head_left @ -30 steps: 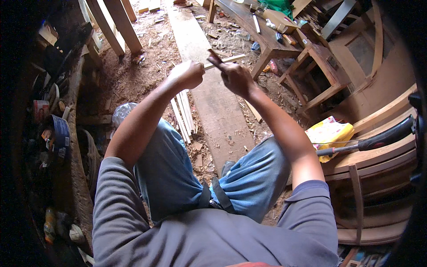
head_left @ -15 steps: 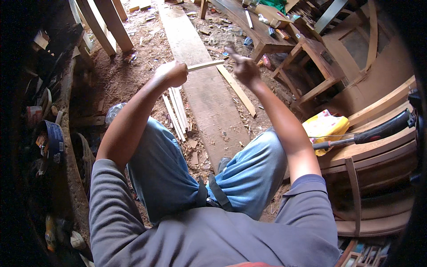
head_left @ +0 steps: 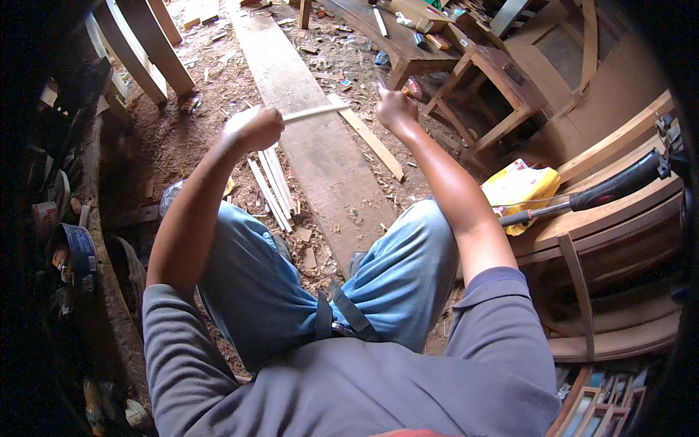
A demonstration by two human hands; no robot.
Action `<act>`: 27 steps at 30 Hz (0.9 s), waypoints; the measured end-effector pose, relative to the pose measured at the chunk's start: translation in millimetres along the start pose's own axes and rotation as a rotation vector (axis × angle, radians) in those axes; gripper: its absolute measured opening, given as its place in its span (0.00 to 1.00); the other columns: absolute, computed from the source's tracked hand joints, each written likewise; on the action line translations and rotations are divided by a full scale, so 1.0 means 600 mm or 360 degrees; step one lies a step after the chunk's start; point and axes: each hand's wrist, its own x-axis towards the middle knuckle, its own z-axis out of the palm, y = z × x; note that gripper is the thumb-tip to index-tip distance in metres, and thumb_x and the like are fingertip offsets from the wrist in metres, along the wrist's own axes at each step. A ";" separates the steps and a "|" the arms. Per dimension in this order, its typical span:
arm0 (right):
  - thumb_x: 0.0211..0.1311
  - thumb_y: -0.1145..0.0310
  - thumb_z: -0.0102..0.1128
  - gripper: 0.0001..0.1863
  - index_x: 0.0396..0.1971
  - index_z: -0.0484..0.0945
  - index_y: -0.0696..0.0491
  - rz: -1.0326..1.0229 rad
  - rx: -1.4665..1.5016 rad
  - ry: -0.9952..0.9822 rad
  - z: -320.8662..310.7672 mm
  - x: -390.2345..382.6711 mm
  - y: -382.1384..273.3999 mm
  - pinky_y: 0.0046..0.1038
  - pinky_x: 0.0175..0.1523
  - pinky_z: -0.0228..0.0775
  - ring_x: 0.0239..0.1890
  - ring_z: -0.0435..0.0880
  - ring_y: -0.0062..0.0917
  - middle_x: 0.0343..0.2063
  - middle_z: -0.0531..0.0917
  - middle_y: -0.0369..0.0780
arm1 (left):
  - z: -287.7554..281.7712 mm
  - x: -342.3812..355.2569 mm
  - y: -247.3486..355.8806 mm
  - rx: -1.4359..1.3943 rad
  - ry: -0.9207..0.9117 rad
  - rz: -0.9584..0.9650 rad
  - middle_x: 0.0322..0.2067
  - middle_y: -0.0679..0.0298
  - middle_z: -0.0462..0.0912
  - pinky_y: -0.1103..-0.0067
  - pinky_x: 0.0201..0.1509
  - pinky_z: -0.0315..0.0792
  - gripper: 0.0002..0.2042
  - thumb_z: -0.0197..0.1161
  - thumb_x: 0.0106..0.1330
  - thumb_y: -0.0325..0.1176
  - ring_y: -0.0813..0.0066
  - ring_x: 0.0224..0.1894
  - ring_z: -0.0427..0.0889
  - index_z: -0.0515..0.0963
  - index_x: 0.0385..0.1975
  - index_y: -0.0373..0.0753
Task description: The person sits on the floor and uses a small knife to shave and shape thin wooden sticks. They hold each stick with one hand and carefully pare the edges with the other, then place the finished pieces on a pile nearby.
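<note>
My left hand [head_left: 256, 127] is closed around one end of a thin pale wooden strip [head_left: 317, 113], which points right above a long plank. To the right of the strip's free end, my right hand [head_left: 397, 111] is curled with a gap between them. Something slim sticks up from the right hand, but blur keeps me from telling whether it is a tool or a finger. Below my left hand, several thin wooden strips [head_left: 271, 191] lie by the long plank [head_left: 320, 156]. A wider flat strip [head_left: 373, 142] rests along the plank's right side.
Wood shavings and scraps cover the floor. A wooden table [head_left: 393, 54] and a stool-like frame [head_left: 502, 95] stand at the far right. Close on my right are a yellow package [head_left: 520, 191], a black-handled tool [head_left: 611, 191] and curved wooden pieces. Leaning boards [head_left: 149, 44] stand far left.
The view has shifted slightly, moving the scene left. My right hand now sits farther from the strip's free end. My left hand still grips the strip.
</note>
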 end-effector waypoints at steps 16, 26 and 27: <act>0.71 0.61 0.47 0.22 0.62 0.72 0.48 0.0079 -0.0084 -0.0343 -0.026 -0.014 -0.004 0.41 0.45 0.79 0.43 0.88 0.37 0.41 0.86 0.49 | -0.009 0.005 -0.006 -0.0096 -0.0160 -0.0207 0.32 0.47 0.85 0.61 0.41 0.79 0.12 0.53 0.67 0.34 0.50 0.36 0.86 0.82 0.36 0.36; 0.61 0.71 0.53 0.31 0.66 0.70 0.32 -0.0703 -0.0199 -0.0514 0.027 -0.018 -0.094 0.42 0.36 0.78 0.33 0.87 0.37 0.38 0.86 0.48 | 0.060 0.060 -0.009 0.0196 -0.0209 0.0053 0.20 0.66 0.80 0.70 0.28 0.75 0.10 0.59 0.64 0.36 0.71 0.22 0.79 0.79 0.22 0.42; 0.62 0.69 0.55 0.28 0.63 0.72 0.36 -0.0232 -0.0028 -0.0598 0.028 -0.020 -0.066 0.40 0.39 0.78 0.37 0.87 0.36 0.40 0.85 0.49 | 0.047 0.051 0.003 0.0058 -0.0214 0.0005 0.21 0.64 0.81 0.69 0.28 0.76 0.10 0.59 0.64 0.35 0.69 0.23 0.81 0.79 0.22 0.40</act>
